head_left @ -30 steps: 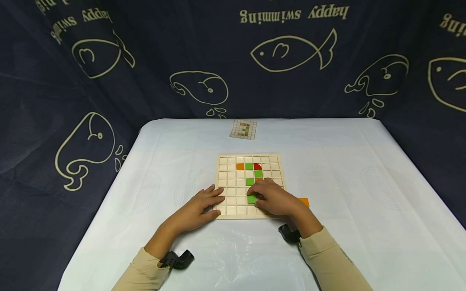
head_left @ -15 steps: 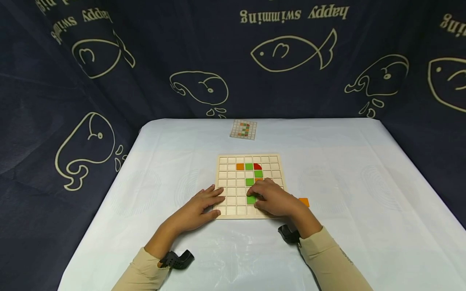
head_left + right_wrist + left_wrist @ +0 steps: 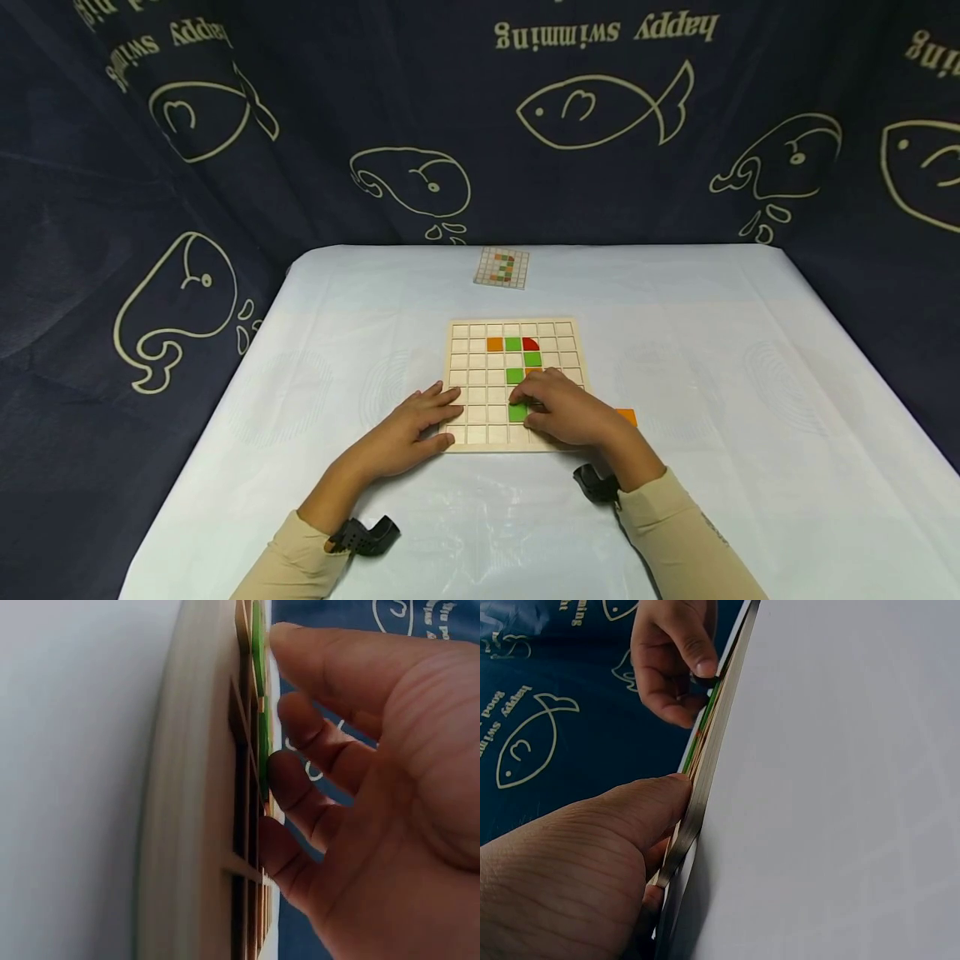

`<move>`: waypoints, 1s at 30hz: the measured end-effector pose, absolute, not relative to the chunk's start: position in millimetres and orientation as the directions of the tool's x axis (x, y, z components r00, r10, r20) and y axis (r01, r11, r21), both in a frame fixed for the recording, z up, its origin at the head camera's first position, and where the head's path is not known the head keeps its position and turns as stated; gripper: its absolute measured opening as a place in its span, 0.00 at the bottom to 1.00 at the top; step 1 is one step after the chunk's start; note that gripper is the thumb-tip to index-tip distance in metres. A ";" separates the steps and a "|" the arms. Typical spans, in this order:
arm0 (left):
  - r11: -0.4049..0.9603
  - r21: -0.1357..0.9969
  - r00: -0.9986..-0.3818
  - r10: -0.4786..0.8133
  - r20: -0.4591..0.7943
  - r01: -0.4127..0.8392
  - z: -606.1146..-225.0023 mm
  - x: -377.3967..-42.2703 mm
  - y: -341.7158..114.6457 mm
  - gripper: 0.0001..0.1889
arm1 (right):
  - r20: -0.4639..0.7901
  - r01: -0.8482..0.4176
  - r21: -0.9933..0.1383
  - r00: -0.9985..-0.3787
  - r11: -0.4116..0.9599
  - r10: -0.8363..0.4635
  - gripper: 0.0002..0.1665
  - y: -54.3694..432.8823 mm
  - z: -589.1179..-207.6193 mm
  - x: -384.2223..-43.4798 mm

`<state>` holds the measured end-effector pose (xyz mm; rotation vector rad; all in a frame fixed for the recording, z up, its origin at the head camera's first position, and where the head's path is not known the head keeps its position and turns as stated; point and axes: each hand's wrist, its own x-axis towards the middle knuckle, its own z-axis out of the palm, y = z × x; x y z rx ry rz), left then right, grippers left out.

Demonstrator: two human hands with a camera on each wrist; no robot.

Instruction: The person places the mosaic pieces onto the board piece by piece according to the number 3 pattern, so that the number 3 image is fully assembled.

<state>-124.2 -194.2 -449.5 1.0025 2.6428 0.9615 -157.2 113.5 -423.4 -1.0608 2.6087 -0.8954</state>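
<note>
A wooden grid board [image 3: 476,398] lies flat on the table, with colored tiles set in some of its cells. My left hand [image 3: 412,429] rests at the board's left edge, fingers spread over the rim; in the left wrist view its thumb [image 3: 656,799] lies along that edge. Over the lower right part of the board is my right hand [image 3: 566,407], its fingers loosely bent. Its fingertips are at a green tile [image 3: 517,413], which sits in a cell. The right wrist view shows no tile held between the thumb and fingers. This hand hides several cells.
An orange tile [image 3: 627,417] lies on the white table [image 3: 712,333] to the right of the board, partly behind the right wrist. A small pattern card [image 3: 501,267] lies near the far edge. Dark blue cloth [image 3: 622,192] with fish drawings hangs behind.
The green tile by my right fingertips has shifted slightly and now sits flatter in its cell. Both hands stay almost still.
</note>
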 end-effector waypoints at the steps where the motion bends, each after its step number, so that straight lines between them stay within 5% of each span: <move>1: 0.571 0.618 -0.764 0.641 0.077 0.541 -449.4 -124.2 -194.3 0.26 | 0.052 -0.567 -0.607 -0.728 0.557 -0.684 0.15 114.3 -422.5 -157.5; 16: 0.563 0.625 -0.762 0.643 0.079 0.540 -449.5 -124.7 -193.1 0.26 | -0.008 -0.399 -0.696 -0.827 0.597 -0.562 0.17 151.6 -418.2 -163.9; 30: 0.569 0.623 -0.767 0.637 0.079 0.537 -449.4 -123.8 -193.3 0.26 | -0.054 -0.336 -0.666 -0.869 0.666 -0.492 0.16 188.9 -417.7 -158.1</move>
